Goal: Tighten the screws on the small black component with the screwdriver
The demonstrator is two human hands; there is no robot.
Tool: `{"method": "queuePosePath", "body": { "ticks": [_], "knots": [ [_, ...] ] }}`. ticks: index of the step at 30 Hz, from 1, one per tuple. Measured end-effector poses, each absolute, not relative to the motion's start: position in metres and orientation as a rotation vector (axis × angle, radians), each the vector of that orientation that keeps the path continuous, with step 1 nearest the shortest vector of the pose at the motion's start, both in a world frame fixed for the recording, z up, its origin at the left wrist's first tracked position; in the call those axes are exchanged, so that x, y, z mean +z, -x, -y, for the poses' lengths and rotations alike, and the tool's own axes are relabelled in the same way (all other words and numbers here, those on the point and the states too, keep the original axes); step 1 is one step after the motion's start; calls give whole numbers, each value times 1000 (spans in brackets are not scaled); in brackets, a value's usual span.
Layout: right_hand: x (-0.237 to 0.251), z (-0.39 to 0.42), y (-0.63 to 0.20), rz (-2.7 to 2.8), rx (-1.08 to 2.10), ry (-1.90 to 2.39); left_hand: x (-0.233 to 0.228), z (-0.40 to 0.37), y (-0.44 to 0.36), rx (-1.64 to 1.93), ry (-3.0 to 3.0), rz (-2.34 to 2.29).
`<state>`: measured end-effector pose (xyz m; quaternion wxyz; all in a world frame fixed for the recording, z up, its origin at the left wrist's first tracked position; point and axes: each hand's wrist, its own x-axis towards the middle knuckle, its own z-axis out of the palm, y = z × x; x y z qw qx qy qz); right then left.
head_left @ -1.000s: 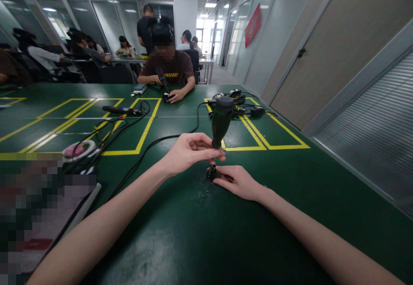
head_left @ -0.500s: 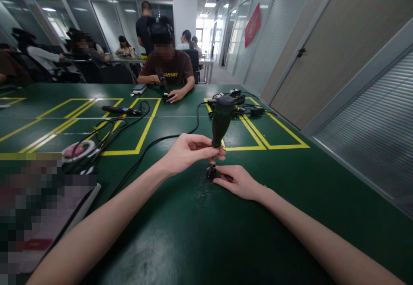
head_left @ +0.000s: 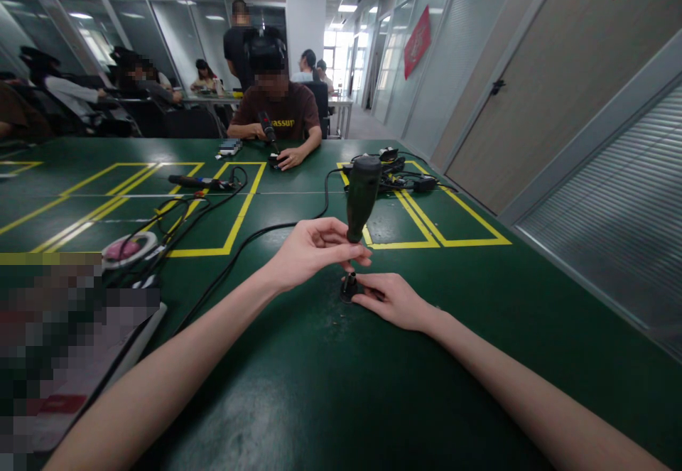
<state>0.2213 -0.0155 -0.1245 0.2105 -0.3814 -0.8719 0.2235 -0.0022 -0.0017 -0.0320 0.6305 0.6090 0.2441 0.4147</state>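
Note:
My left hand (head_left: 322, 247) pinches a screwdriver (head_left: 363, 197) low on its thick black handle. The tool stands nearly upright, its top leaning slightly right. Below it, on the green table (head_left: 298, 379), sits a small dark round part (head_left: 349, 290) with a short raised tube in its middle. The fingers of my right hand (head_left: 391, 299) grip that part's right side and press it against the tabletop. The screwdriver's tip is hidden by my left fingers, so I cannot tell whether it is inside the tube.
A black cable (head_left: 250, 236) runs behind my left hand. Tangled black cables and adapters (head_left: 394, 169) lie at the far right, a power screwdriver (head_left: 197, 182) at the far left. A white ring-shaped roll (head_left: 129, 249) lies left. Across the table a person (head_left: 277, 112) works with another driver.
The screwdriver's handle has shifted slightly left and stands a little more upright. My left fingers have moved slightly with it; my right hand and the round part are in the same place.

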Motion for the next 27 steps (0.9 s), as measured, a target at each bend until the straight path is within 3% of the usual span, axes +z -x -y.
{"method": "queuePosePath", "body": {
  "ticks": [27],
  "knots": [
    [-125,16,-221,2429,605,1050,-31,2,2,940,-1393,-557]
  ]
}}
